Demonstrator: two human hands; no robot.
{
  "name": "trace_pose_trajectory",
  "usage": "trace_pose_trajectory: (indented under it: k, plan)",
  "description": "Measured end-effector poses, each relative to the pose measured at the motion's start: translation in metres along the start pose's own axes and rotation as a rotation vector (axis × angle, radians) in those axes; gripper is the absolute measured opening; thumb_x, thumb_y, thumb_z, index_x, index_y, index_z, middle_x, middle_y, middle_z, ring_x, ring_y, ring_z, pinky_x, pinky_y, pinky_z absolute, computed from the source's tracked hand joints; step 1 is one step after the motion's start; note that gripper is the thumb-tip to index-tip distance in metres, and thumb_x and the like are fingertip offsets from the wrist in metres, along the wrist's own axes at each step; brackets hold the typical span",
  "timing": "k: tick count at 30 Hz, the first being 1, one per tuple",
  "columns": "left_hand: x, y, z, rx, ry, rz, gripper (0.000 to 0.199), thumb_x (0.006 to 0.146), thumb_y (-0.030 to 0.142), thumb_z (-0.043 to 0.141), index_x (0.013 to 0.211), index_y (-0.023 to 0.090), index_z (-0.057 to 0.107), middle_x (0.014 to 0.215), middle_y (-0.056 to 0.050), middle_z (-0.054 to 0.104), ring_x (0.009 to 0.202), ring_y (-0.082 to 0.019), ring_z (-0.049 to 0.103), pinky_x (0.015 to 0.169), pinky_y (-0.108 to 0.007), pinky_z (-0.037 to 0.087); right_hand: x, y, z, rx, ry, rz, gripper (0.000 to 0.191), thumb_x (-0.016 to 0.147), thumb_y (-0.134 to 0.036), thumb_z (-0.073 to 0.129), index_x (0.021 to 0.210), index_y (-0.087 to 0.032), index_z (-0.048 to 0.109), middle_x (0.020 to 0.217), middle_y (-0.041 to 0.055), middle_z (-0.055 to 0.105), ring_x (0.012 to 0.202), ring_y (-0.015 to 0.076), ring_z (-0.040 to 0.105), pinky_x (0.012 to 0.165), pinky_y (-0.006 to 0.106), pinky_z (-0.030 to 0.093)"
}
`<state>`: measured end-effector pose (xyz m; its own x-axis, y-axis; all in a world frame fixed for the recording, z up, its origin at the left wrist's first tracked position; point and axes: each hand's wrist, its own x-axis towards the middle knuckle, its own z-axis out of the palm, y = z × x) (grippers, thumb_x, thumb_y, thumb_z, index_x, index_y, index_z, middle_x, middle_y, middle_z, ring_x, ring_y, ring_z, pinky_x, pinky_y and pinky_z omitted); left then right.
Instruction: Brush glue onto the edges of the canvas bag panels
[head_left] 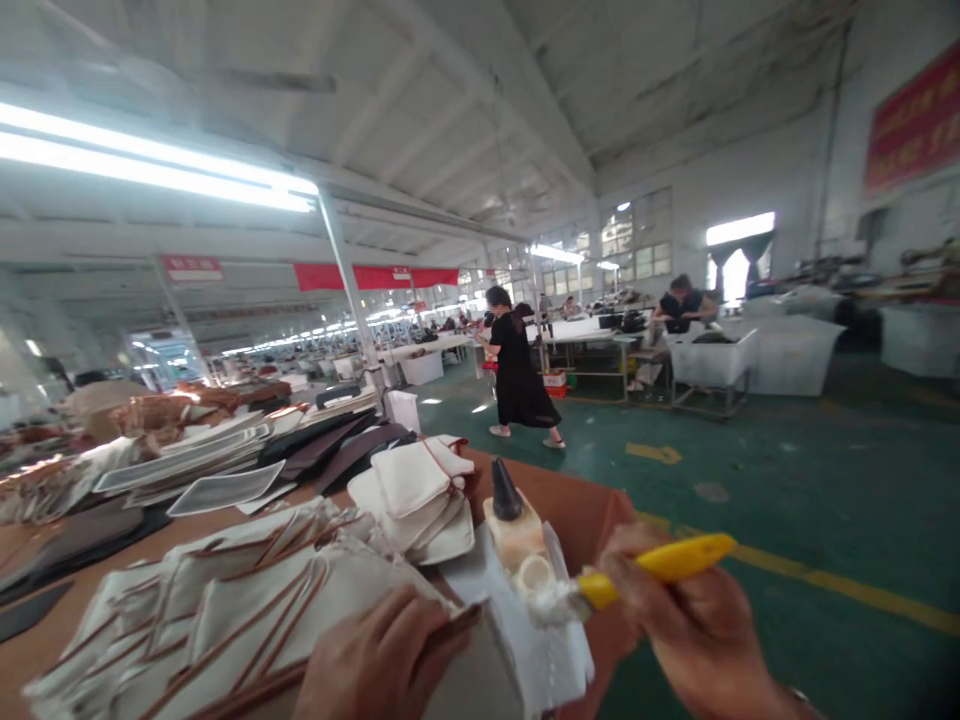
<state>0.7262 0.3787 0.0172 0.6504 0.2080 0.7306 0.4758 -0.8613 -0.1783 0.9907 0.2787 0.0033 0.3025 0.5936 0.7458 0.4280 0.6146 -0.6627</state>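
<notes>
My right hand (686,610) is closed around the yellow handle of a brush (664,565). Its whitish, clumped bristles lie beside the round mouth of a cream plastic bottle (517,535), which has a black cone-shaped nozzle (505,490). White paper (536,650) is spread under the bottle. Lower in view, my left hand (375,650) pinches the brown edge of a pale grey panel (472,675). Just left of it lies a heap of similar pale panels with brown trim (247,600). A small stack of cream pieces (416,495) rests behind.
The brown-covered table (577,500) ends close to my right hand. Dark and pale cut pieces (330,455) lie across its far left. A person in black (517,360) is on the green floor beyond; another person (682,300) is near white bins (712,355).
</notes>
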Motion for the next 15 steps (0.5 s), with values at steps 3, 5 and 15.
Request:
trace_pose_trajectory:
  k: [3,5,15]
  plan:
    - [0.054,0.000,-0.033,-0.389,-0.022,-0.310,0.055,0.093,0.064,0.053,0.064,0.018,0.063,0.057,0.002,0.057,0.052,-0.010,0.053,0.049,-0.021,0.036,0.014,-0.011,-0.021,0.281,0.321,0.170,0.032,0.085,-0.042,0.076,0.073,-0.017,0.061,0.055,-0.0007,0.049,0.042,0.0088,0.043,0.039,0.019,0.038]
    - [0.075,-0.003,-0.057,-0.679,0.002,-0.547,0.077,0.090,0.081,0.030,0.057,0.018,0.060,0.051,0.000,0.050,0.049,-0.012,0.046,0.047,-0.023,0.035,0.023,-0.019,-0.031,0.421,0.481,0.246,0.033,0.072,-0.040,0.086,0.075,-0.017,0.064,0.056,-0.0014,0.048,0.042,0.0088,0.042,0.038,0.019,0.038]
    - [-0.103,-0.101,-0.069,-0.966,-0.800,-1.062,0.108,0.070,0.097,0.003,0.066,0.018,0.077,0.063,-0.010,0.067,0.050,-0.015,0.045,0.053,-0.030,0.037,-0.004,-0.002,-0.017,0.418,0.403,0.418,0.026,0.071,-0.036,0.085,0.073,-0.020,0.066,0.054,-0.0016,0.040,0.045,0.0087,0.035,0.043,0.023,0.036]
